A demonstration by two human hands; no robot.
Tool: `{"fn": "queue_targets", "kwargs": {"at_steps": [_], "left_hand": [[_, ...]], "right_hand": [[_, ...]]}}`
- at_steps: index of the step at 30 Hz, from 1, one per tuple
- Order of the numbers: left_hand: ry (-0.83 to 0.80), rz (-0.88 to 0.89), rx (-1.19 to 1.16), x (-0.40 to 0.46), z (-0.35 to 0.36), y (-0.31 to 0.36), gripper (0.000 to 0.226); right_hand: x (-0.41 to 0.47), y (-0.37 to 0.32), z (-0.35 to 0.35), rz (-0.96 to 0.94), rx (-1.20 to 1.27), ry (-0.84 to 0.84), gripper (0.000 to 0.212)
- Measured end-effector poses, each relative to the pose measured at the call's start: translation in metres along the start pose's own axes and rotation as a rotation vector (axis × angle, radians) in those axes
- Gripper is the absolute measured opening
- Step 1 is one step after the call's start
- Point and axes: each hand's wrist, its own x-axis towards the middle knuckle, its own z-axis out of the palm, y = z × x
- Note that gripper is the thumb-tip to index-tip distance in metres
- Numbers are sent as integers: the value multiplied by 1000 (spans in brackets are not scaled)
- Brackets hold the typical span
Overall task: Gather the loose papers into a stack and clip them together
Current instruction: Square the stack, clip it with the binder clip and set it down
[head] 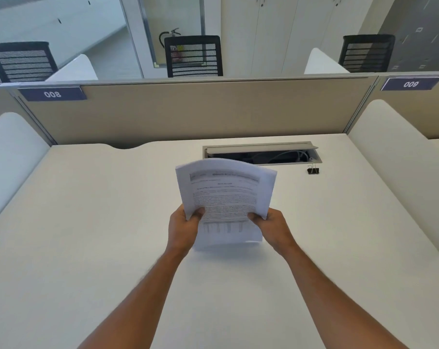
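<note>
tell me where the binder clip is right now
In the head view the binder clip stands on the desk, right of the papers, just in front of the cable tray's right end.

A single head-worn wide-angle view looks forward and down from close above the hands [228,227], over the table [87,222] beyond them to the partition [213,109] farther ahead.

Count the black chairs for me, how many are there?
3. All stand behind the beige divider: one black mesh-backed office chair at far left, one in the middle, one at right. More may be hidden.
</note>
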Motion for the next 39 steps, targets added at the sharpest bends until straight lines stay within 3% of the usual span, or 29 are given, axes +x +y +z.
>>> {"fn": "queue_targets", "kwargs": {"at_steps": [7, 13, 24, 39], "left_hand": [[-321, -164, -288, -5, -22, 4, 41], [-237, -233, -382, -21, -14, -3, 43], [-293, -328, -452, 3, -25, 25, 39], [-293, -353, -312, 22, -14, 29, 30]], "right_hand": [[-5, -13, -16, 62, 152, -115, 19], [-19, -3, -5, 149, 230, -111, 21], [-26, -3, -9, 178, 245, -208, 24], [-28, 12, -16, 146, 218, -143, 22]]}}
